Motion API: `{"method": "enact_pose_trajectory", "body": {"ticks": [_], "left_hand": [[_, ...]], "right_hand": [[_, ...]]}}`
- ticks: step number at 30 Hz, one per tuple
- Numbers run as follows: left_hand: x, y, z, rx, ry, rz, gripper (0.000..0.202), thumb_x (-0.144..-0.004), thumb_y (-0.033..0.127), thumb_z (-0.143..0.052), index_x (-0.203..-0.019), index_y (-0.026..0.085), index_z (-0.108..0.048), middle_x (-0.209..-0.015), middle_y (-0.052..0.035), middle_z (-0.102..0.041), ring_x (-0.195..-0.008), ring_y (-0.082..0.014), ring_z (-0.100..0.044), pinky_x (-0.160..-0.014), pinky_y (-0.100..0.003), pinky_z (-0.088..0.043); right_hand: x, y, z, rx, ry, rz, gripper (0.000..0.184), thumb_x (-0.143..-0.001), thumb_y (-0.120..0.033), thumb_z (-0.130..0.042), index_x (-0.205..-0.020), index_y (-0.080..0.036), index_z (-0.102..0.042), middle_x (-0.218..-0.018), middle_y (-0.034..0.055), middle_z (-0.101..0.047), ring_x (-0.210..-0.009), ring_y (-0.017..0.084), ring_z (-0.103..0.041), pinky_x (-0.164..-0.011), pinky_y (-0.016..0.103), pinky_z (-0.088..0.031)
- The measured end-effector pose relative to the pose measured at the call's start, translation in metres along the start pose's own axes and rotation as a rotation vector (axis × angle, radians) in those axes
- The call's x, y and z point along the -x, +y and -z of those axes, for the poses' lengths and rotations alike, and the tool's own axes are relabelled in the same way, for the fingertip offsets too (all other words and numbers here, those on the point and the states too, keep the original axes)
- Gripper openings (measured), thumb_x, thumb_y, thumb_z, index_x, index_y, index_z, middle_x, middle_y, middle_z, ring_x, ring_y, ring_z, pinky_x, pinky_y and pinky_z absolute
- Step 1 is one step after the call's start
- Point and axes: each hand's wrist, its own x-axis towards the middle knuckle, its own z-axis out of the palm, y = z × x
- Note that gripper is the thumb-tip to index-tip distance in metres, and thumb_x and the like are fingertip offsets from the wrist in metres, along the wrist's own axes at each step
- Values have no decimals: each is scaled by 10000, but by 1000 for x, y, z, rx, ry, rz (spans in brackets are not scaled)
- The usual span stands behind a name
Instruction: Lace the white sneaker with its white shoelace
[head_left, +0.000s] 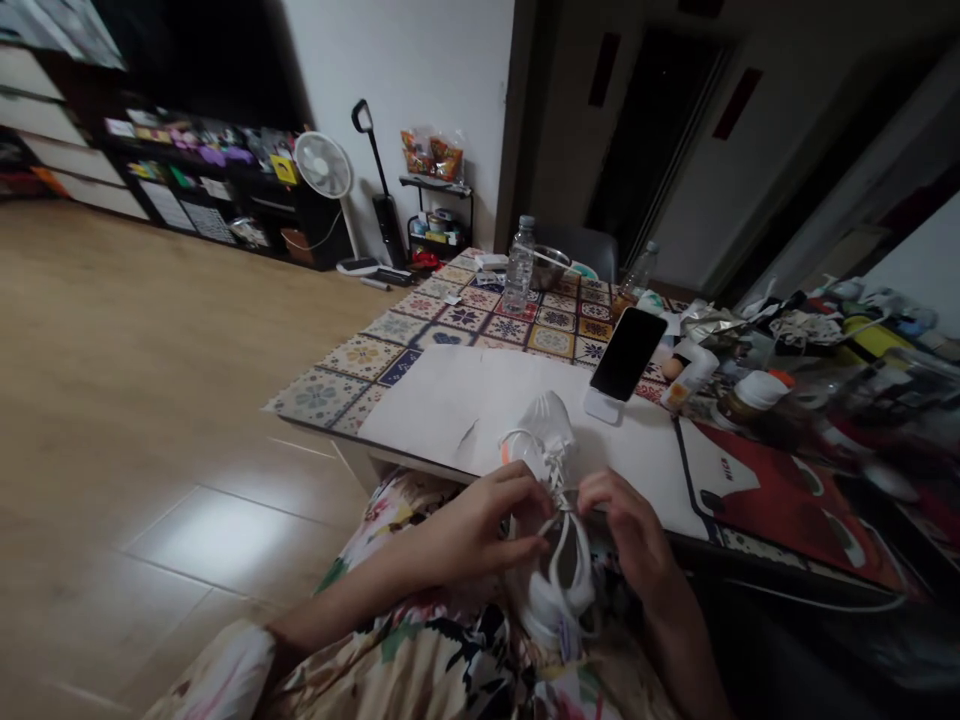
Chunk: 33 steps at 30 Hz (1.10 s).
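Note:
A white sneaker point(551, 425) rests with its toe over the table edge and its heel toward my lap. White shoelaces point(568, 540) run across its tongue, with long loops hanging over the foot opening. On the left side of the lacing, my left hand point(510, 520) has its fingers curled and pinched at the lace. From the right, my right hand point(622, 520) pinches lace between thumb and fingers near the same crossing. My fingers partly cover the crossing, so its exact form is hard to make out.
White paper point(450, 395) covers the table's near part, over a patterned tablecloth point(360, 355). A phone point(628, 352) leans on a white stand beyond the shoe. A water bottle point(519, 265) stands farther back. A red folder-like item point(787, 490) and clutter lie right.

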Motion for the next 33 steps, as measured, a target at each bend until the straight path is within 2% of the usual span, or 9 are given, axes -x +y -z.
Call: {"method": "enact_pose_trajectory", "body": {"ticks": [3, 6, 10, 15, 18, 21, 24, 30, 33], "left_hand": [[-3, 0, -2, 7, 40, -15, 106, -826, 180, -624, -930, 165, -609, -901, -29, -563, -753, -136, -533, -655, -220, -444], [-5, -1, -3, 9, 71, -2, 75, -799, 155, -615, -867, 166, -584, -863, -15, -544, -727, -129, -510, -635, -216, -428], [-4, -2, -4, 10, 82, 34, 200, -781, 166, -629, -976, 181, -589, -867, -2, -542, -721, -130, -489, -630, -219, -418], [-5, -5, -5, 72, 78, 24, 105, -797, 192, -629, -897, 171, -609, -902, -21, -552, -771, -144, -517, -690, -240, -447], [-6, -6, -4, 177, 66, -33, 99, -831, 257, -647, -841, 160, -631, -964, -58, -569, -893, -179, -549, -815, -294, -462], [-4, -7, 2, 341, 42, -73, 290, -847, 432, -669, -760, 156, -649, -948, -69, -572, -894, -188, -555, -821, -309, -455], [3, -10, 9, 521, 100, -123, 412, -844, 535, -645, -674, 160, -637, -842, -56, -555, -824, -181, -548, -762, -309, -447], [15, -10, 17, 837, 499, -348, 510, -787, 520, -712, -504, 169, -474, -615, -3, -428, -629, -142, -464, -605, -268, -414], [16, -3, 19, 848, 400, -483, 396, -794, 418, -738, -524, 179, -575, -644, -8, -476, -619, -125, -498, -576, -239, -420]], "right_hand": [[-16, 5, -7, 17, -33, -37, 68, -913, -201, -516, -956, -230, -561, -914, 41, -593, -861, 195, -592, -753, 286, -498], [-17, 6, -11, 49, -32, -10, 160, -809, -89, -545, -891, -227, -538, -880, 25, -568, -828, 188, -573, -723, 275, -484], [-15, 5, -13, 22, -29, 30, 187, -780, -51, -518, -760, -227, -461, -819, 7, -517, -793, 179, -539, -699, 270, -455], [-15, 8, -11, -65, -103, 11, 86, -921, -243, -552, -839, -225, -533, -916, 31, -522, -899, 191, -550, -794, 293, -461], [-11, 11, -7, -160, -133, -7, 271, -936, -463, -555, -810, -224, -583, -944, 44, -512, -924, 203, -549, -822, 316, -469], [-7, 12, -3, -321, -91, -8, 374, -923, -553, -532, -749, -225, -578, -909, 44, -516, -870, 203, -545, -775, 325, -475], [-6, 7, -1, -569, 38, 53, 402, -921, -545, -529, -678, -227, -496, -689, 12, -482, -695, 191, -512, -631, 316, -448], [-7, -11, 10, -795, 571, 40, 302, -923, -433, -575, -706, -247, -480, -499, -71, -298, -434, 123, -305, -463, 263, -351], [-4, -11, 10, -764, 735, -4, 262, -905, -426, -625, -740, -240, -544, -526, -81, -350, -418, 93, -269, -410, 221, -282]]}}
